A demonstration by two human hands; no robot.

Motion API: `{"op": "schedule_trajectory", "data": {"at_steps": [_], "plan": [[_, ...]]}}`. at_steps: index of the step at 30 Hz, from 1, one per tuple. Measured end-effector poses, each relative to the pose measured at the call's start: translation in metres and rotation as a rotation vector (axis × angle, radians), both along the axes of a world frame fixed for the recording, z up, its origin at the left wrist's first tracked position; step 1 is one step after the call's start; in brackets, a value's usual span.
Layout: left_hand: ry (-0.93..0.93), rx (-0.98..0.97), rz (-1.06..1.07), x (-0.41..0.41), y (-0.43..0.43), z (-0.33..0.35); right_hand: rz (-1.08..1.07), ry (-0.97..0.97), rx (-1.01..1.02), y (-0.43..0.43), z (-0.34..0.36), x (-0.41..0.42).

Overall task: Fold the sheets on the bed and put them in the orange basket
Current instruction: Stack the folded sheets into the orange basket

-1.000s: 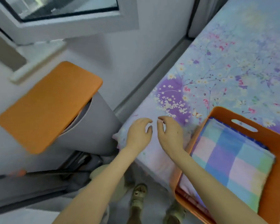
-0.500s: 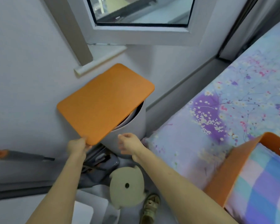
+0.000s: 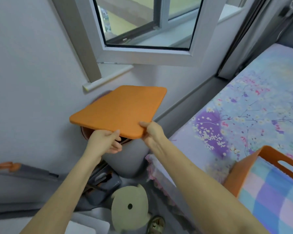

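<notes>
**Lifting the orange lid off the bin, sheet already in basket**

Left hand (image 3: 105, 142) pinches the near edge of the orange lid (image 3: 122, 110) at about 7 o'clock on the board, thumb on top, fingers (image 3: 116, 146) curled under. The lid sits tilted over the grey bin (image 3: 130, 159), far end toward the wall at 12 o'clock. Right hand (image 3: 152, 132) clamps the lid's near right corner at 5 o'clock, thumb on top; its under fingers are hidden.

The bed (image 3: 243, 115) with the floral cover runs along 3 o'clock. The orange basket (image 3: 240, 168) stands on it at 4 o'clock, with the folded checked sheet (image 3: 274, 196) inside.

Likely step: carry the lid over to the basket. Keep both grips on the near edge and lift level so the far end clears the bin rim. Swing toward 4 o'clock and match the lid's corners to the basket before lowering. Risk: the one-edge hold lets the far end sag.
</notes>
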State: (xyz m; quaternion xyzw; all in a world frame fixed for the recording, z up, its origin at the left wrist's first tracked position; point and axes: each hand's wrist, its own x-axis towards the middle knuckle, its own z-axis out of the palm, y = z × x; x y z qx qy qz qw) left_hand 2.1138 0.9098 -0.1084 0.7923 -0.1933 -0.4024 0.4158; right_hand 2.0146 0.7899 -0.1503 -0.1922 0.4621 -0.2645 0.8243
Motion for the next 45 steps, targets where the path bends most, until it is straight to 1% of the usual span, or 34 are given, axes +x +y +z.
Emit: {"op": "schedule_trajectory", "data": {"at_steps": [2, 4, 5, 6, 8, 9, 10, 11, 12, 14, 15, 16, 18, 20, 23, 27, 29, 31, 33, 35, 36, 39, 42, 45], "plan": [[-0.415, -0.008, -0.063, 0.006, -0.007, 0.009, 0.013, 0.053, -0.045, -0.011, 0.008, -0.026], [-0.833, -0.002, -0.082, 0.010, -0.020, 0.013, 0.019, 0.096, -0.096, -0.019, 0.016, -0.062], [-0.963, 0.015, -0.106, 0.012, -0.031, 0.012, 0.013, 0.106, -0.110, -0.021, 0.019, -0.082], [-1.022, 0.069, -0.168, 0.013, -0.045, 0.007, -0.004, 0.110, -0.113, -0.025, 0.021, -0.106], [-0.949, 0.245, -0.292, 0.007, -0.069, 0.001, -0.041, 0.095, -0.106, -0.028, 0.023, -0.153], [-0.868, 0.293, -0.376, -0.005, -0.087, -0.003, -0.085, 0.097, -0.112, -0.029, 0.025, -0.183], [-0.779, 0.300, -0.452, -0.019, -0.100, -0.004, -0.116, 0.114, -0.124, -0.029, 0.024, -0.207], [-0.661, 0.271, -0.509, -0.034, -0.111, -0.004, -0.143, 0.128, -0.135, -0.027, 0.026, -0.229], [-0.543, 0.193, -0.585, -0.060, -0.127, -0.004, -0.199, 0.156, -0.160, -0.023, 0.028, -0.259], [-0.252, 0.068, -0.632, -0.105, -0.143, -0.002, -0.251, 0.217, -0.214, -0.014, 0.031, -0.308], [-0.163, 0.041, -0.653, -0.125, -0.149, -0.003, -0.272, 0.261, -0.238, -0.007, 0.033, -0.332], [-0.125, 0.024, -0.711, -0.149, -0.158, -0.007, -0.305, 0.318, -0.255, 0.004, 0.034, -0.360], [-0.122, 0.013, -0.829, -0.188, -0.166, -0.013, -0.340, 0.464, -0.285, 0.025, 0.032, -0.404], [-0.131, 0.051, -0.984, -0.236, -0.168, -0.025, -0.380, 0.652, -0.280, 0.056, 0.024, -0.449], [-0.190, 0.142, -1.185, -0.298, -0.159, -0.054, -0.380, 0.884, -0.197, 0.102, 0.003, -0.498], [-0.331, 0.167, -1.357, -0.356, -0.138, -0.089, -0.339, 1.002, -0.045, 0.145, -0.040, -0.535], [-0.398, 0.223, -1.421, -0.374, -0.129, -0.101, -0.309, 1.021, -0.018, 0.158, -0.056, -0.545], [-0.538, 0.270, -1.476, -0.387, -0.122, -0.112, -0.298, 1.059, -0.020, 0.166, -0.068, -0.553], [-0.665, 0.261, -1.498, -0.393, -0.120, -0.119, -0.266, 1.118, -0.044, 0.167, -0.079, -0.558], [-0.712, 0.248, -1.499, -0.398, -0.120, -0.124, -0.205, 1.159, -0.061, 0.166, -0.087, -0.563], [-0.707, 0.243, -1.496, -0.395, -0.120, -0.125, -0.182, 1.163, -0.071, 0.165, -0.090, -0.563], [-0.606, 0.251, -1.471, -0.389, -0.124, -0.134, -0.143, 1.161, -0.095, 0.156, -0.094, -0.569], [-0.486, 0.238, -1.370, -0.379, -0.124, -0.138, -0.060, 1.170, -0.137, 0.143, -0.094, -0.574], [-0.462, 0.279, -1.323, -0.376, -0.126, -0.142, 0.035, 1.177, -0.134, 0.134, -0.095, -0.579]]}}
